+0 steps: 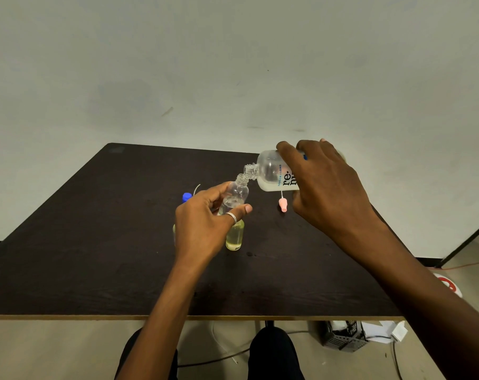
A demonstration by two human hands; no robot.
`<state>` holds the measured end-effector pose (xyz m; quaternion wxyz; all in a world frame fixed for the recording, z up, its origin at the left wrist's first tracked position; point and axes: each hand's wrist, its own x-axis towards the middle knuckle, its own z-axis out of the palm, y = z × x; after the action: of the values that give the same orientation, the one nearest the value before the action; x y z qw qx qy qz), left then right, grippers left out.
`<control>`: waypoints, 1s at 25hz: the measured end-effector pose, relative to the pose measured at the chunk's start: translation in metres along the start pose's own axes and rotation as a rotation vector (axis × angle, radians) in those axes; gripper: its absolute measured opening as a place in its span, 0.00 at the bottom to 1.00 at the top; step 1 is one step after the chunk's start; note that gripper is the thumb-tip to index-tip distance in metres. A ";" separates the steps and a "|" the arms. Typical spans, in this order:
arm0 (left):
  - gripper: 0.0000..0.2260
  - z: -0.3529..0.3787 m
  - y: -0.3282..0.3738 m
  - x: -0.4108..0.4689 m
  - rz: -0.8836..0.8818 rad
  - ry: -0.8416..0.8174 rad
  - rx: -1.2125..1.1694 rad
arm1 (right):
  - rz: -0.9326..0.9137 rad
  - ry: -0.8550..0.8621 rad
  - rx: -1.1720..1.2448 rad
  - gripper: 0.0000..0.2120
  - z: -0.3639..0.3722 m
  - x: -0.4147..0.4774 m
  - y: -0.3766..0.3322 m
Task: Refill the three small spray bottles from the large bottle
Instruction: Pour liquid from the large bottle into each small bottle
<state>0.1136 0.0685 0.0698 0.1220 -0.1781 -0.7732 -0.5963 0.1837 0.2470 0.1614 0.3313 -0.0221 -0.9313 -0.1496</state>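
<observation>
Over the dark table (pixel 95 242), large bottle (pixel 274 174) lies sideways, mouth left.

The dark brown wooden counter (pixel 95 242) looks matt and slightly grained, while the large translucent plastic bottle (pixel 271 171) and the small clear plastic bottle (pixel 237 194) look smooth and glossy.

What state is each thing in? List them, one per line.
large bottle: uncapped, tipped sideways in the right hand, mouth at the small bottle's neck.
clear small bottle: uncapped, tilted, held by the left hand.
yellow bottle: upright on table.
pink sprayer: off, lying on table.
</observation>
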 end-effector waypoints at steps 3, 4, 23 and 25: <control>0.26 -0.002 0.002 -0.001 0.003 0.002 0.007 | -0.002 0.006 -0.003 0.35 0.000 0.000 -0.001; 0.26 -0.002 0.003 -0.001 0.003 0.003 0.007 | -0.003 0.007 -0.002 0.35 0.000 0.001 -0.001; 0.25 -0.004 0.008 -0.001 0.015 0.000 0.011 | -0.012 0.029 -0.056 0.35 0.001 0.003 -0.001; 0.25 -0.004 0.007 -0.001 0.018 -0.001 0.026 | -0.010 0.029 -0.055 0.35 0.002 0.003 0.000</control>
<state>0.1175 0.0658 0.0766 0.1291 -0.1837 -0.7793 -0.5850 0.1804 0.2471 0.1617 0.3433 -0.0244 -0.9221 -0.1770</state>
